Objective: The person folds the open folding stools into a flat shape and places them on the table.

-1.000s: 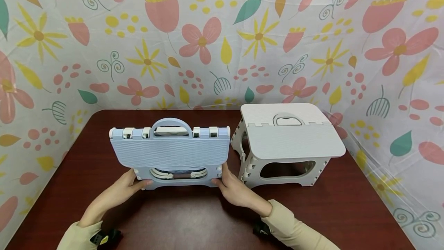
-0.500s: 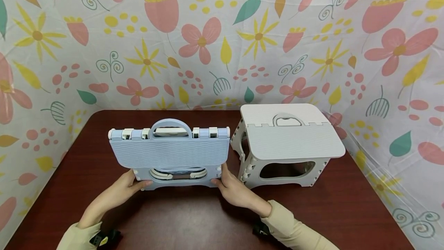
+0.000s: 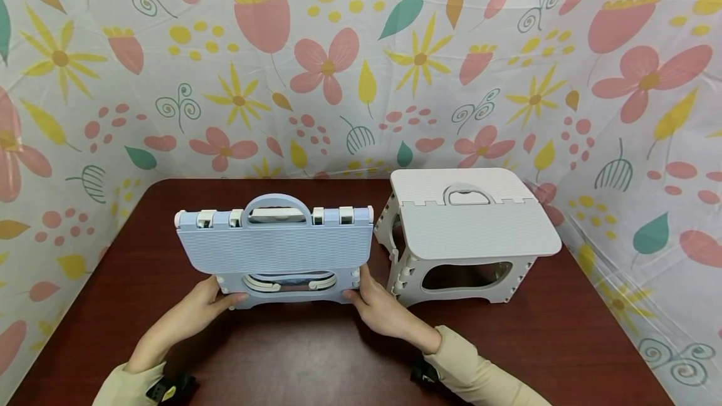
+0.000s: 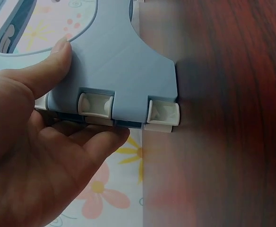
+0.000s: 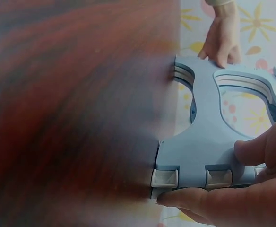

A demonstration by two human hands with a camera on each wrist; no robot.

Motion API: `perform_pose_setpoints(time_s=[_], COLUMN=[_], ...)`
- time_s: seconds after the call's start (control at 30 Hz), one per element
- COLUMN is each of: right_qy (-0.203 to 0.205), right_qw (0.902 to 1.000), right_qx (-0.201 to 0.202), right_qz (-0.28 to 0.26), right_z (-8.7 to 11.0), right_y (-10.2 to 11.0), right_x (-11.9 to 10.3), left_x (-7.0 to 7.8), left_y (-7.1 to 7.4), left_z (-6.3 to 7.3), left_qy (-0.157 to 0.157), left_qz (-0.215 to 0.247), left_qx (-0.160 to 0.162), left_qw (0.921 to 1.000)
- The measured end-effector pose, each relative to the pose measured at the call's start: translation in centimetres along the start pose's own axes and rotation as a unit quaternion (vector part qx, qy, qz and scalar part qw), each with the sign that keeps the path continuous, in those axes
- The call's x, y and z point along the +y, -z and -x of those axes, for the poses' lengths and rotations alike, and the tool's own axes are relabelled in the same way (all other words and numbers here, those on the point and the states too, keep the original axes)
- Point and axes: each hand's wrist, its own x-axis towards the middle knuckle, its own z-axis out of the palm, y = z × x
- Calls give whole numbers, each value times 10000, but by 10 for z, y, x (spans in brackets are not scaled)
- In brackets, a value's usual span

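Note:
A blue folding stool (image 3: pixel 282 248) with white hinges stands partly folded on the table, its textured top bent down at the front and its arched handle raised. My left hand (image 3: pixel 194 309) grips the lower left end of its leg panel, thumb on the front face and fingers behind the hinged edge. At the lower right end my right hand (image 3: pixel 386 309) holds the panel the same way. In the left wrist view the thumb (image 4: pixel 57 61) presses the blue panel near its oval cutout. The right wrist view shows the fingers (image 5: pixel 190 198) under the hinge edge.
A white folding stool (image 3: pixel 479 230) stands unfolded just right of the blue one, close to the right hand. The dark red wooden table (image 3: pixel 316 356) ends at the back against a flower-patterned sheet (image 3: pixel 361 67), which also runs along both sides.
The blue stool's top edge has shifted very slightly left and down. Both hands keep their hold on its ends, and the white stool stays where it was.

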Motion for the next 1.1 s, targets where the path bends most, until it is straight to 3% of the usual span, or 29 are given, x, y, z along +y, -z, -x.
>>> perform_pose_setpoints(time_s=[0.63, 1.1], right_qy=[-169, -108], right_qw=[9999, 9995], right_qx=[-16, 179], right_qz=[8, -235], right_z=[1, 1], right_y=[0, 0], right_x=[-1, 1], left_x=[0, 2], left_y=[-2, -2], left_z=[0, -1], left_qy=[19, 141], left_qz=[-360, -170], left_qx=[241, 288], left_qw=[9991, 9993])
